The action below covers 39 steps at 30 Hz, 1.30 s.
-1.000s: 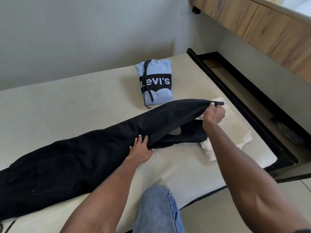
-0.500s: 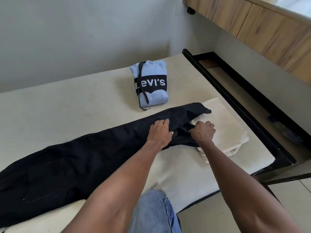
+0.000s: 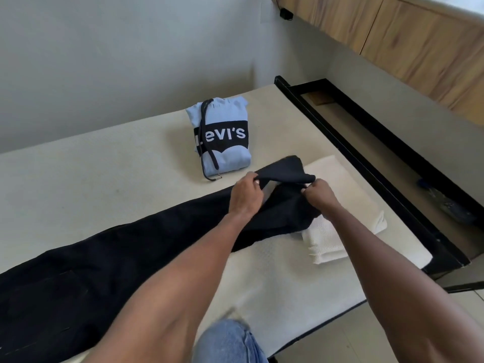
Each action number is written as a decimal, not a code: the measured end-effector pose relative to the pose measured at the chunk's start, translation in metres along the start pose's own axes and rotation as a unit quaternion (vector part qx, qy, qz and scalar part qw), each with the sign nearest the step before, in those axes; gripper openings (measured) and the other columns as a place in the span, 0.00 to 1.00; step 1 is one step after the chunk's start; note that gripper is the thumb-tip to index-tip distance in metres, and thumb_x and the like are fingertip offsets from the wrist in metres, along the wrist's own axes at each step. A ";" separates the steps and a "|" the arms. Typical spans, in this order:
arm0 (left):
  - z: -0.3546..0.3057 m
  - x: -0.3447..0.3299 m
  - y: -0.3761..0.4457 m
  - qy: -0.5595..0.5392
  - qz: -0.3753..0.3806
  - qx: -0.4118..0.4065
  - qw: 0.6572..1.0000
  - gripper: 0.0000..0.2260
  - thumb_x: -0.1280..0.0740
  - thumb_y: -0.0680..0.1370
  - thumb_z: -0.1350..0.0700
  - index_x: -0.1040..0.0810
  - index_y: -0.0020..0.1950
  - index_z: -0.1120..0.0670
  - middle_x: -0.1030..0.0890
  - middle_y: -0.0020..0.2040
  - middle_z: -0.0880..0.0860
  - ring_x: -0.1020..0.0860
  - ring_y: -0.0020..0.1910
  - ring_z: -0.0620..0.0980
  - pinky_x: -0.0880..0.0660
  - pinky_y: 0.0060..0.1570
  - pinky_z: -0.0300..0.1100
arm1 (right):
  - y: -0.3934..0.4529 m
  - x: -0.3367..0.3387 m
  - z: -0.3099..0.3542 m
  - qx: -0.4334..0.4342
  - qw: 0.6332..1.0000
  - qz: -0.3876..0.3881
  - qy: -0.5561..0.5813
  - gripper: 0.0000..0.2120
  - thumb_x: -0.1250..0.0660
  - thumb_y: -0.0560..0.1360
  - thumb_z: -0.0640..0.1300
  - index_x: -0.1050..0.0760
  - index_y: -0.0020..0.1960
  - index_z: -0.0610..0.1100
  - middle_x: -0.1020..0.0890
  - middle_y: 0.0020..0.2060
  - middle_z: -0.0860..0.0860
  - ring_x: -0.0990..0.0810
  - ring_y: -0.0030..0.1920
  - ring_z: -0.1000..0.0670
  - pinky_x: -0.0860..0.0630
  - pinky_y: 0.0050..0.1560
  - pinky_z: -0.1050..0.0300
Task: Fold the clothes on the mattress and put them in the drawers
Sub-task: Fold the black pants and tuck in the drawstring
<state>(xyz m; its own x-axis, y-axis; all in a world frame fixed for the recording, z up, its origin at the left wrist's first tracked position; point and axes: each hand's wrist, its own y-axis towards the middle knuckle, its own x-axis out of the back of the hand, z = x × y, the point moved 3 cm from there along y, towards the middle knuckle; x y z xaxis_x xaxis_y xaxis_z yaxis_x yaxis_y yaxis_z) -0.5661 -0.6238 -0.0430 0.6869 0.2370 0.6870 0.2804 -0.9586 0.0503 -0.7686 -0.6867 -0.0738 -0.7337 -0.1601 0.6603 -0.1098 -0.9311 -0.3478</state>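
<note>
While both hands pinch the raised leg end of the black trousers [image 3: 110,263], left hand [image 3: 245,196] and right hand [image 3: 319,196] close together, the garment lies stretched across the mattress [image 3: 104,179]. Folding step underway. Next, likely: carry the hem toward the waist, edges aligned.

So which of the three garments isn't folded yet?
The black trousers, stretched long across the mattress; the blue hoodie and white cloth are folded.

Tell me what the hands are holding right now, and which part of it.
Both the left hand and right hand pinch the black trousers at the leg-cuff end, lifted.
</note>
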 end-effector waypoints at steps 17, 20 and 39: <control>-0.033 -0.028 0.019 0.197 0.133 -0.027 0.971 0.18 0.33 0.78 0.53 0.30 0.65 0.57 0.29 0.61 0.57 0.27 0.60 0.58 0.28 0.56 0.50 | 0.002 0.010 0.017 -0.077 0.983 0.117 0.122 0.15 0.23 0.70 0.43 0.21 0.53 0.38 0.17 0.51 0.41 0.19 0.52 0.41 0.21 0.57 0.45; -0.046 -0.034 0.019 0.203 0.123 -0.032 0.971 0.19 0.36 0.76 0.56 0.33 0.66 0.58 0.26 0.60 0.59 0.26 0.58 0.59 0.28 0.53 0.50 | -0.006 0.021 0.025 -0.069 0.974 0.164 0.140 0.18 0.20 0.67 0.43 0.20 0.53 0.39 0.15 0.48 0.42 0.16 0.50 0.42 0.19 0.51 0.49; -0.013 -0.062 -0.020 0.030 0.255 -0.126 0.958 0.21 0.41 0.83 0.58 0.34 0.76 0.53 0.37 0.78 0.51 0.42 0.77 0.50 0.46 0.77 0.50 | 0.011 0.047 0.027 -0.150 0.947 0.111 0.261 0.26 0.36 0.77 0.64 0.27 0.53 0.39 0.21 0.48 0.43 0.21 0.49 0.43 0.21 0.48 0.49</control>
<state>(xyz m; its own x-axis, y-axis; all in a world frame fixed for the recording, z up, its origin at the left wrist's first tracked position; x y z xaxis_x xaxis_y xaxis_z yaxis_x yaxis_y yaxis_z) -0.6231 -0.6219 -0.0775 0.6502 -0.2749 0.7083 -0.2571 -0.9569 -0.1353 -0.7865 -0.7136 -0.0285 -0.9839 -0.0845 0.1577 -0.0427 -0.7453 -0.6654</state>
